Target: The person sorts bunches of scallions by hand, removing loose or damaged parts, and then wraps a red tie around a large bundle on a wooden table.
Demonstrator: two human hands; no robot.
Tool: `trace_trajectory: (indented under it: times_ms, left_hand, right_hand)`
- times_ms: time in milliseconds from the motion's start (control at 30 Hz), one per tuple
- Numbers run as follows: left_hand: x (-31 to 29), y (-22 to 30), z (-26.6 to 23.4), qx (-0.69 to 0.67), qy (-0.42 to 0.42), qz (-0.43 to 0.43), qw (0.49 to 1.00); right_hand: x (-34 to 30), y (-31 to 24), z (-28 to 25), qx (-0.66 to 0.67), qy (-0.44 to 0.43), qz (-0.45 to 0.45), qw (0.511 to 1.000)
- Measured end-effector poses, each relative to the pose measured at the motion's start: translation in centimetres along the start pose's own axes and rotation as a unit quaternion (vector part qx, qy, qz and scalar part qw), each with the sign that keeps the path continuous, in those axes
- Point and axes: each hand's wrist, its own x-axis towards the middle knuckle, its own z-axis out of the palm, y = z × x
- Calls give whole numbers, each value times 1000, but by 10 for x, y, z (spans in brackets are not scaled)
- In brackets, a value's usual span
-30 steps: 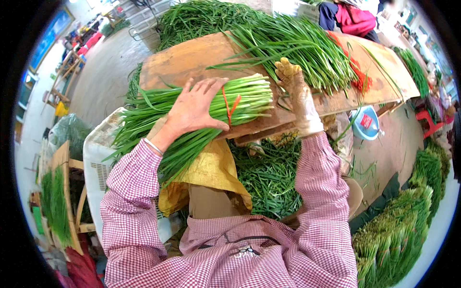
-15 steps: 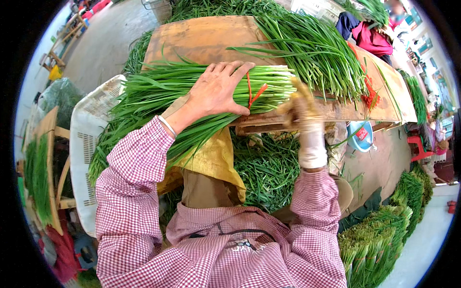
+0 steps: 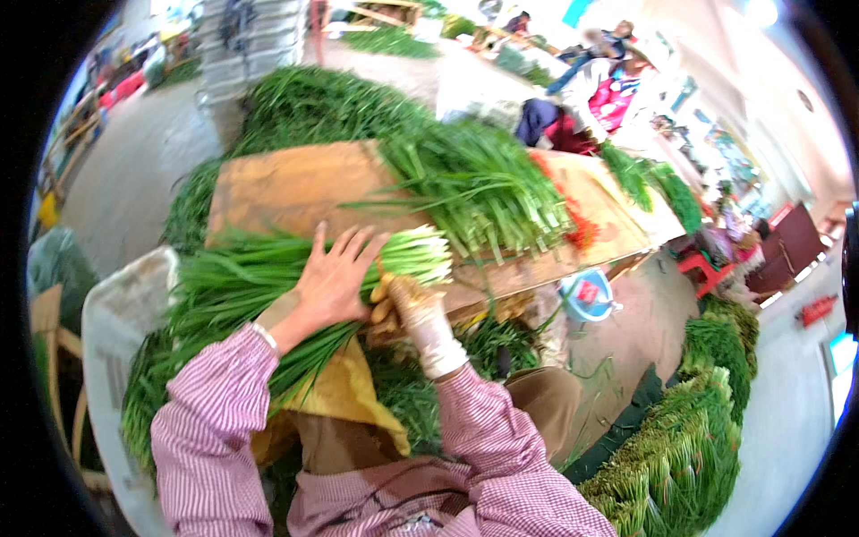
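Observation:
A thick bundle of garlic chives (image 3: 242,273) lies along the near edge of a wooden board (image 3: 295,183), its pale cut ends to the right. My bare left hand (image 3: 331,282) grips it from above, fingers spread over the top and thumb on the near side. Just right of that hand a thin orange-red tie (image 3: 380,267) rings the stalks. My right hand (image 3: 407,309), in a stained whitish glove, presses against the bundle's near side by the tie with its fingers curled. What is between those fingers is hidden.
Loose chives (image 3: 483,183) and red ties (image 3: 582,224) lie on the board. A white crate (image 3: 125,309) stands at left, a blue bucket (image 3: 586,295) at right. Tied bundles (image 3: 671,456) line the floor at lower right. Another person (image 3: 608,94) sits beyond the board.
My right hand has moved from the cut ends to the near side by the tie. The view has swung up and right, showing more of the room. My left hand stays on the bundle.

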Motion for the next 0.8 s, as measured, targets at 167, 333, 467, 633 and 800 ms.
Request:
trace_trajectory:
  times_ms: [167, 333, 467, 633, 800]
  left_hand:
    - [7, -1, 20, 82, 26, 22, 996]
    - [16, -4, 33, -1, 42, -16, 999]
    - [21, -12, 30, -29, 38, 3, 999]
    - [24, -28, 43, -36, 33, 0, 999]
    - [20, -14, 25, -63, 8, -19, 998]
  right_hand:
    - [-8, 13, 16, -100, 27, -71, 992]
    - [-14, 34, 22, -273, 105, -223, 930]
    - [-8, 43, 32, -301, 152, -280, 899]
    - [-2, 37, 38, -269, 152, -323, 895]
    - [-33, 19, 23, -144, 71, -105, 981]
